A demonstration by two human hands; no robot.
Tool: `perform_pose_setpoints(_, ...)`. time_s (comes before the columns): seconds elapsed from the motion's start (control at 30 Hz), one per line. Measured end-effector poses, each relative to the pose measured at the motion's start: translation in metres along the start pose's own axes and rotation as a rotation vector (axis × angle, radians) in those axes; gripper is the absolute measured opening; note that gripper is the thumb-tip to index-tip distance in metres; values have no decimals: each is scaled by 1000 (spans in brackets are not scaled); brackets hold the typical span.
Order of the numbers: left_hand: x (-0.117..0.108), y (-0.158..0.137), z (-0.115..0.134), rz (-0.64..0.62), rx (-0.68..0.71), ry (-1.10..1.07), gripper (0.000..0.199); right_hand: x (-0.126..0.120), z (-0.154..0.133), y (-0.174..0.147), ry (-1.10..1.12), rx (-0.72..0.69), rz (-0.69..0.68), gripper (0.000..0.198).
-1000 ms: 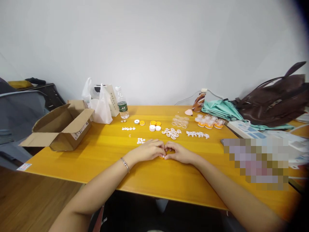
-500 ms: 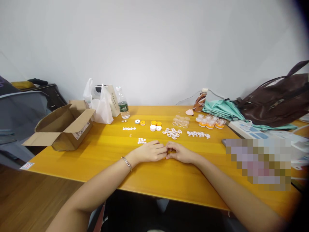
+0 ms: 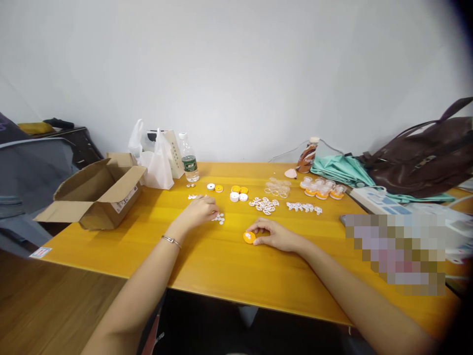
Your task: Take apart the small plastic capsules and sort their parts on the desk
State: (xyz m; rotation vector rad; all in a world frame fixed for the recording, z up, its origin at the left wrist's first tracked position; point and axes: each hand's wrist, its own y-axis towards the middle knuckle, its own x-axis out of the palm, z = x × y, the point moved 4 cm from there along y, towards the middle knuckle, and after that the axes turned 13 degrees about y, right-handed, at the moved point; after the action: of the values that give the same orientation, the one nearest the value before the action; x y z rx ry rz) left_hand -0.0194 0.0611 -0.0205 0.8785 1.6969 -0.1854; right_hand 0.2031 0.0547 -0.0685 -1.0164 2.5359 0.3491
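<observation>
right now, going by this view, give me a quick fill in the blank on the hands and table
The bare right hand holds a round orange disc whose middle shows the colour ____.
The bare left hand, beside small round white pieces, has a silvery bangle around its ____.
On the yellow-brown wooden table, the open brown cardboard box stands toward the person's ____ side.

Missing words: white; wrist; left.

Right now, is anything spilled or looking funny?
No spill shows around the right hand or its orange disc. The odd thing is the blocky patch at the right, hiding whatever is there. The brown bottle seems tilted too, though maybe the camera's view does that.
</observation>
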Motion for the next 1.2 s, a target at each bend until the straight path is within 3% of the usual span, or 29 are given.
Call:
perform_pose_setpoints(0.1, 9, -4, -11, -78, -31, 24, 22, 0, -1, 0, -2, 13, 8, 33)
perform_pose_setpoints(0.5, 3, 2, 7, -89, 5, 95, 27, 0, 1, 1, 18, 22, 29, 36)
perform_pose_setpoints(0.67, -6, 3, 31, 0, 46, -165, 25, 0, 2, 0, 22, 6, 38, 36)
perform_pose_setpoints(0.83, 1, 9, 63, -41, 200, -486, 29, 2, 7, 1, 8, -21, 70, 34)
perform_pose_setpoints(1.2, 6, 12, 66, -22, 177, -475, 24, 6, -1, -1, -101, -86, 79, 28)
